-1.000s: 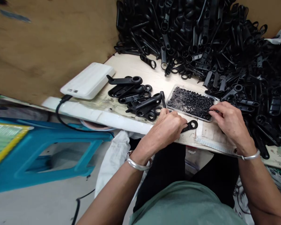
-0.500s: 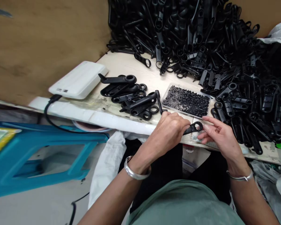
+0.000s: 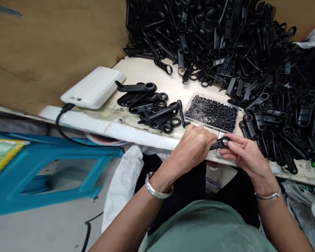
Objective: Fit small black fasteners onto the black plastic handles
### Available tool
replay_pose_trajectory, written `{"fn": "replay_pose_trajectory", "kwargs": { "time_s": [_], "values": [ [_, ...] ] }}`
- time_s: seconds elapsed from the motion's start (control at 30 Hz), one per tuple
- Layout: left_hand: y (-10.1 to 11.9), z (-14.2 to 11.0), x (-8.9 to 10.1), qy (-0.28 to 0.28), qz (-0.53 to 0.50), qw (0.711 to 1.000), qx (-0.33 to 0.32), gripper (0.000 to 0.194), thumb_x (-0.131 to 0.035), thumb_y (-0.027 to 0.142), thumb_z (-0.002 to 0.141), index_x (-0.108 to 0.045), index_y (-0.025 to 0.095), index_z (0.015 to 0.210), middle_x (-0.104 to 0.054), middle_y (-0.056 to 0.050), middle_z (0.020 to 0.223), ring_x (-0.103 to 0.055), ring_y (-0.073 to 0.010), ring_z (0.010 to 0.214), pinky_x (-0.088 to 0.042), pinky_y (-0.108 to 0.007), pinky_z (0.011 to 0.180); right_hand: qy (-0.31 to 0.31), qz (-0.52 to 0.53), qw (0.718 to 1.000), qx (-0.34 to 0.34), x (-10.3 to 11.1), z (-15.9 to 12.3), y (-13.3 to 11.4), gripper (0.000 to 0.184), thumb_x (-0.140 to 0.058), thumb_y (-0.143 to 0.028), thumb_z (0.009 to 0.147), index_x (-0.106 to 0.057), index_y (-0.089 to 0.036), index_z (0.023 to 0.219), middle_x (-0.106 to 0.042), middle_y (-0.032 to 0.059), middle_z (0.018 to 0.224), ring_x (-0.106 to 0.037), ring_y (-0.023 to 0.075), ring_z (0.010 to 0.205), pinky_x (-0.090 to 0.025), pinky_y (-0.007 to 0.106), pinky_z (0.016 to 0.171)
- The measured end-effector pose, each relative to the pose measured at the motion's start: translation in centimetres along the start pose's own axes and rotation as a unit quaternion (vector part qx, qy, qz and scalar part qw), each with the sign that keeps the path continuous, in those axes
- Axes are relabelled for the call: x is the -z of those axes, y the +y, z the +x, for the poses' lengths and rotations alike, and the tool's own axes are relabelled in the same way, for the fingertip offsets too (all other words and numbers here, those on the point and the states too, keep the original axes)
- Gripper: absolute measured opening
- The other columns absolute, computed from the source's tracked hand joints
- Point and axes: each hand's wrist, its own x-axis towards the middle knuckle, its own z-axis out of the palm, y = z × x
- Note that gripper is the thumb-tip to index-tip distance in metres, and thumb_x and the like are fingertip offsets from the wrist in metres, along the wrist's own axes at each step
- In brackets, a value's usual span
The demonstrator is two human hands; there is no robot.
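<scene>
My left hand [image 3: 193, 147] is closed around the shaft of a black plastic lever [image 3: 218, 144] with a ring end, held over the table's near edge. My right hand [image 3: 243, 152] pinches at the lever's ring end with thumb and fingers; whether a small piece is between them I cannot make out. Just behind both hands lies a clear tray [image 3: 212, 113] filled with small black pieces. A small stack of black levers [image 3: 152, 106] lies left of the tray.
A huge heap of black levers [image 3: 238, 52] covers the back and right of the table [image 3: 147, 73]. A white box [image 3: 93, 87] with a black cable sits at the left edge. A blue stool [image 3: 49, 168] stands on the floor at left.
My right hand came back from the tray of small pieces to the lever's ring end and now pinches at it. My left hand kept hold of the lever.
</scene>
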Motion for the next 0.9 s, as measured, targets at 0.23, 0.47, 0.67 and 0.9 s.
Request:
{"fn": "replay_pose_trajectory", "kwargs": {
  "time_s": [0.23, 0.47, 0.67, 0.9],
  "values": [
    [0.3, 0.0, -0.1, 0.044, -0.006, 0.999, -0.005, 0.025, -0.049, 0.008, 0.089, -0.065, 0.016, 0.072, -0.066, -0.002, 0.068, -0.057, -0.0155, 0.066, -0.042, -0.027, 0.072, 0.045, 0.031, 0.998, 0.018, -0.9, -0.5, 1.1, 0.044, -0.086, -0.026, 0.062, -0.069, -0.012, 0.099, -0.076, 0.009, 0.084, -0.074, 0.0196, 0.07, -0.063, 0.025, 0.066],
    [0.2, -0.1, -0.3, 0.064, -0.01, 0.998, -0.008, 0.028, -0.047, 0.006, 0.088, -0.062, 0.016, 0.067, -0.063, -0.001, 0.064, -0.056, -0.0144, 0.065, -0.043, -0.026, 0.069, 0.075, 0.032, 0.996, 0.04, -1.4, -0.6, 1.8, 0.039, -0.085, -0.029, 0.064, -0.069, -0.012, 0.095, -0.076, 0.0065, 0.084, -0.074, 0.0182, 0.069, -0.063, 0.027, 0.068],
    [0.0, -0.2, -0.6, 0.053, -0.015, 0.998, 0.002, 0.028, -0.046, 0.007, 0.088, -0.063, 0.016, 0.067, -0.064, -0.003, 0.066, -0.057, -0.0156, 0.066, -0.044, -0.027, 0.069, 0.078, 0.044, 0.995, 0.053, -2.0, -0.7, 2.2, 0.033, -0.084, -0.03, 0.065, -0.07, -0.014, 0.09, -0.076, 0.0051, 0.083, -0.073, 0.0156, 0.068, -0.062, 0.023, 0.067],
    [-0.1, -0.1, -0.6, 0.051, -0.01, 0.999, 0.005, 0.029, -0.044, 0.007, 0.088, -0.063, 0.016, 0.068, -0.064, -0.003, 0.065, -0.056, -0.0154, 0.066, -0.044, -0.027, 0.07, 0.099, 0.057, 0.991, 0.075, -2.5, -0.8, 2.7, 0.029, -0.083, -0.03, 0.067, -0.07, -0.014, 0.089, -0.075, 0.0046, 0.082, -0.073, 0.0166, 0.07, -0.062, 0.028, 0.071]
  ]
}}
